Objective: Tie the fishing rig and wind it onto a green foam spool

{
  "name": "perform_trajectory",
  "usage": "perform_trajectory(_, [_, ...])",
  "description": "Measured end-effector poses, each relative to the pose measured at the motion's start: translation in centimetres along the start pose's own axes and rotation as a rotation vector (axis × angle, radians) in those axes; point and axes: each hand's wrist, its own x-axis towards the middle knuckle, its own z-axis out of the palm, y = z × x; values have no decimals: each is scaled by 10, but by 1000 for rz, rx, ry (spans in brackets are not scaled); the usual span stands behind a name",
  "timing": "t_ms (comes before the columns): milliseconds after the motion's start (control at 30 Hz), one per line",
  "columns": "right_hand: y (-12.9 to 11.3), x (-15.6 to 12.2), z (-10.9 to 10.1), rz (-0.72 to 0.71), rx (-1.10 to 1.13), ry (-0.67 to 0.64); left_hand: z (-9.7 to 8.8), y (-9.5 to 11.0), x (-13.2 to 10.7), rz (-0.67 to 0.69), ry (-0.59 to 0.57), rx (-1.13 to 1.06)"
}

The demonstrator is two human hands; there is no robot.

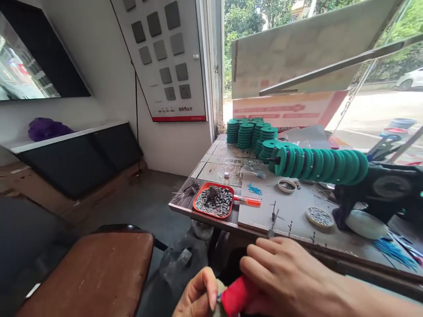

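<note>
My right hand is low in the view, in front of the table edge, fingers curled over a red piece of cloth or padding. My left hand sits just left of it, thumb and fingers pinched on a pale part beside the red thing. What the pale part is I cannot make out. Both hands are below the table's front edge. On the table, a row of green discs is threaded on a horizontal rod held by a black device.
Stacks of green discs stand at the table's far end. A red tray of small metal parts, an orange pen and two small round dishes lie on the table. A brown stool stands at the left.
</note>
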Motion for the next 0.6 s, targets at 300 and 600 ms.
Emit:
perform_trajectory(300, [-2, -2, 5, 130, 505, -26, 27, -15, 25, 29, -14, -230])
perform_trajectory(600, [-8, -10, 34, 573, 315, 55, 47, -23, 39, 488, 476, 462])
